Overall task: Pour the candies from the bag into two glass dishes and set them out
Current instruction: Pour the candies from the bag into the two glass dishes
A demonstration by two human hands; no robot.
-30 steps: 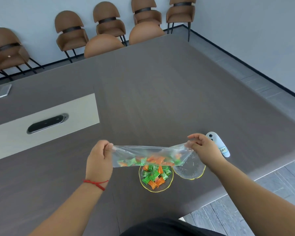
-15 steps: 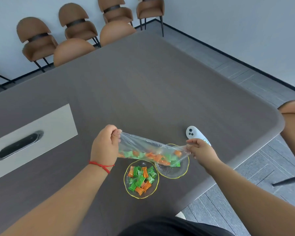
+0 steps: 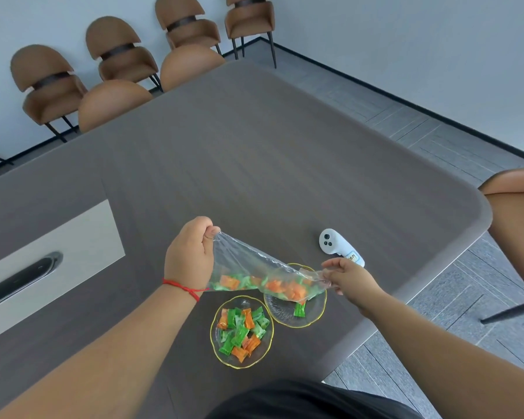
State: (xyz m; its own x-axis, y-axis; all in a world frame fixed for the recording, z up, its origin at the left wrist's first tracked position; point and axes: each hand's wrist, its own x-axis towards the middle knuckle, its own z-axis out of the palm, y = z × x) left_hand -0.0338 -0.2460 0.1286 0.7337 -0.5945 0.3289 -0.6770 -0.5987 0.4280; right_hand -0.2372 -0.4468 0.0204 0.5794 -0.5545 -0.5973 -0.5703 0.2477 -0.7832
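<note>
A clear plastic bag point(image 3: 254, 273) with green and orange candies stretches between my hands, tilted down to the right. My left hand point(image 3: 191, 255) pinches its raised end; my right hand point(image 3: 348, 276) grips the lower end above the right glass dish point(image 3: 315, 313). One green candy point(image 3: 299, 309) lies in that gold-rimmed dish under the bag's low corner. The left glass dish point(image 3: 221, 355), nearer me, holds a pile of green and orange candies point(image 3: 241, 331). The two dishes sit side by side close to the table's front edge.
A white controller point(image 3: 333, 244) lies on the dark table point(image 3: 270, 161) just beyond my right hand. A pale inset panel with a black oval point(image 3: 22, 276) is at the left. Brown chairs point(image 3: 115, 98) line the far side, and another chair point(image 3: 518, 201) stands at the right.
My left hand has raised its end of the bag, so the bag slopes toward the right dish. The candies slid to the low end and one green candy dropped into that dish.
</note>
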